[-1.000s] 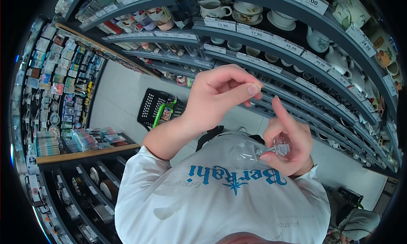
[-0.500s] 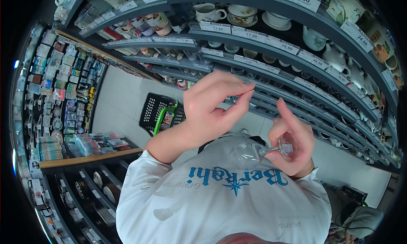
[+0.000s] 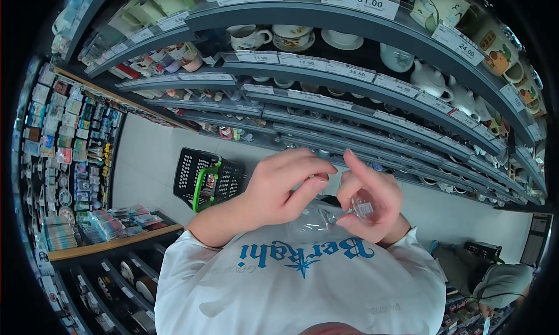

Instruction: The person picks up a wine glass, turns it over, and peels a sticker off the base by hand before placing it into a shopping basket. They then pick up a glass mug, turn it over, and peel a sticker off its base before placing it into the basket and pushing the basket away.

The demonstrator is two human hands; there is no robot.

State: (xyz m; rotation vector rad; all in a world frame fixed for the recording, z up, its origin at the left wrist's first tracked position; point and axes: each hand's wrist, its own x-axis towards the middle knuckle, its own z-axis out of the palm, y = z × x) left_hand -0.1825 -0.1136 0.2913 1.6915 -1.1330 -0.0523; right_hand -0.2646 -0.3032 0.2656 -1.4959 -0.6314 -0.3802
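My right hand is closed around the foot and stem of a clear stemmed glass, held on its side in front of my chest. The bowl points left, and a small printed label shows on the foot within my palm. My right thumb sticks upward. Just above the bowl, my left hand has its fingers curled, with thumb and forefinger close together in a pinch. Whatever may be between those fingertips is too small or hidden to make out. The bowl overlaps the white printed shirt behind it.
Ahead stand shelves of teapots, cups and price tags. A black basket with a green handle rests on the floor at left. Packaged goods hang on the left wall display. Another person is at lower right.
My left hand has come down from above toward the glass bowl. My right hand and the glass have shifted left in view, and the surroundings have moved left too.
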